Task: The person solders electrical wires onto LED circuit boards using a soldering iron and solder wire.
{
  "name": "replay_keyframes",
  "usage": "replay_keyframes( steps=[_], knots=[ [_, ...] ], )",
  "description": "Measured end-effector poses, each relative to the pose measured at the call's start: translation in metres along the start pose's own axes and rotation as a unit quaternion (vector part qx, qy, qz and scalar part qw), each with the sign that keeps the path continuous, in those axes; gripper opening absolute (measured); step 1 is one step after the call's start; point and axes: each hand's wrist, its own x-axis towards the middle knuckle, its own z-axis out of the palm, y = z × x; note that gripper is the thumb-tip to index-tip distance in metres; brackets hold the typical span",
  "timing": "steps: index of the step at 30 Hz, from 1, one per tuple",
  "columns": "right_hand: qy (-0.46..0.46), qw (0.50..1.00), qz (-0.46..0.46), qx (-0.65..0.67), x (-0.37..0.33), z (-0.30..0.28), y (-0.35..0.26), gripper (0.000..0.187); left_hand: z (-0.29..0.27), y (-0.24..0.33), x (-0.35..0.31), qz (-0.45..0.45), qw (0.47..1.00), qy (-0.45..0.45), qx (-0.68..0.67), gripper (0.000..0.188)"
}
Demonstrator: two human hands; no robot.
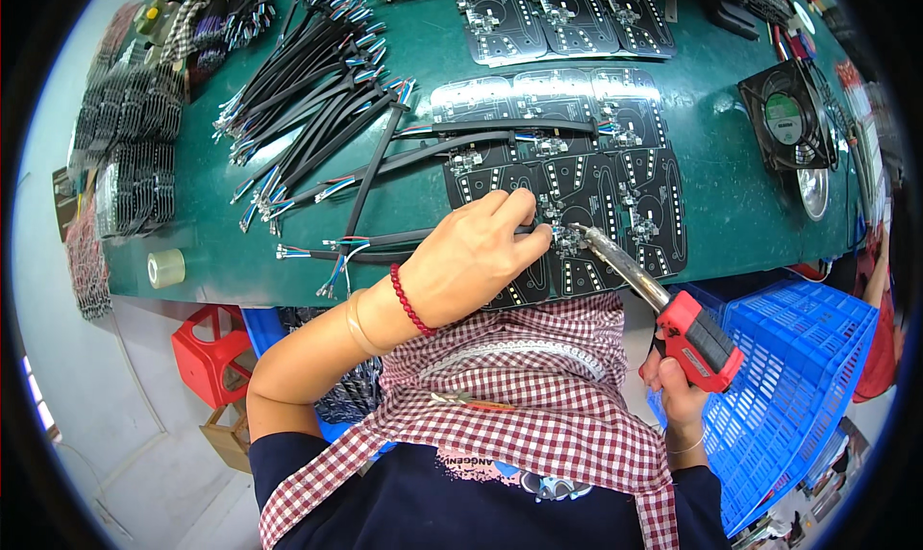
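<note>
My left hand point(473, 260) is closed in a pinch over a black circuit board panel point(659, 180), at the end of a black-sleeved wire harness point(389, 239); the harness's thin wire ends are mostly hidden by the fingers. My right hand point(676, 388) grips the handle of a red and black soldering gun point(700, 343). Its metal barrel slants up and left, and the tip meets the board, or hovers just over it, beside my left fingertips. Farther up the panel, two more sleeved harnesses lie across the boards, one of them a black harness point(519, 126) with coloured wire ends.
A pile of harnesses point(308, 98) covers the green table point(711, 117) at left. Another board panel point(567, 16) lies at the back. A small fan point(788, 117) stands right, a tape roll point(166, 268) near the left edge. Below are a blue crate point(784, 358) and red stool point(207, 353).
</note>
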Motion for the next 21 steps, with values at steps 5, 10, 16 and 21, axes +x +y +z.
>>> replay_keyframes(
  steps=[5,10,16,21],
  knots=[
    [-0.022,0.999,0.008,-0.026,0.001,-0.006,0.003,0.037,0.004,-0.001,-0.001,-0.006,1.000,0.024,-0.019,0.031],
    [-0.026,0.999,0.003,-0.029,0.001,-0.007,0.009,0.035,0.005,0.002,-0.002,-0.007,0.999,0.040,-0.017,0.031],
    [-0.052,0.997,-0.012,-0.050,0.005,-0.009,0.008,0.035,0.004,0.003,-0.002,-0.009,1.000,0.028,-0.006,0.032],
    [-0.015,0.989,0.015,-0.147,0.000,-0.015,0.007,0.017,0.005,0.003,-0.003,-0.014,0.999,0.030,-0.003,0.031]
  ],
)
